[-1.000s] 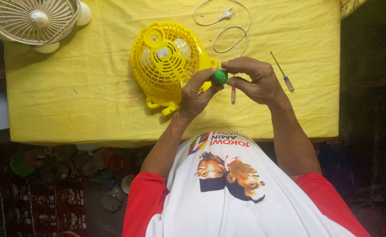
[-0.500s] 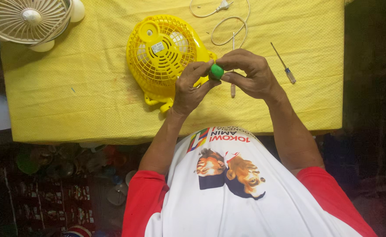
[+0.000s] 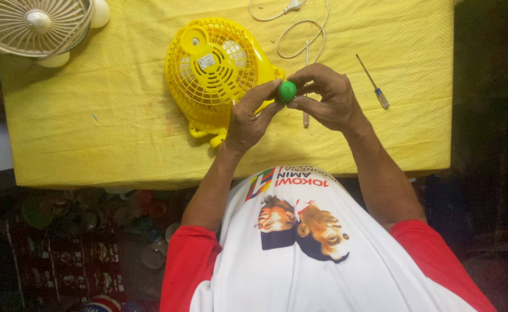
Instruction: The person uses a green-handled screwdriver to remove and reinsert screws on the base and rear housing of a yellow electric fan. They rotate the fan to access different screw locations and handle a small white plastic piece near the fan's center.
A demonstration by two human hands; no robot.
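Head view, looking straight down at the yellow cloth (image 3: 121,133) over the table. Landmark for all positions: the yellow fan housing (image 3: 219,72), lying grille-up on the cloth.

Green-capped tool (image 3: 287,91): held at the housing's right edge, round green end facing the camera, so it appears to stand roughly upright. What its lower end meets is hidden by the fingers; I cannot tell whether it sits in a screw.

Right hand (image 3: 332,101): closed around the green cap from the right, thumb and fingertips wrapped on it. Firm pinch, no gap visible.

Left hand (image 3: 248,118): over the lower right of the housing, thumb and forefinger closed on the green cap from the left, heel of the hand close to the housing rim.

Other items: a thin tool with a pale handle (image 3: 306,118) just right of the housing, partly under the hands; a small screwdriver (image 3: 374,84) further right, well apart; a white cable (image 3: 300,26) above and right; a beige fan (image 3: 34,26) far left at the cloth's corner.

Judgement on technique: keep the tool square to the housing and press down along its axis while turning, so the tip does not slip. One hand should steady the housing against the cloth, since the light plastic shell will likely rotate or skid. Turn in short, controlled strokes.
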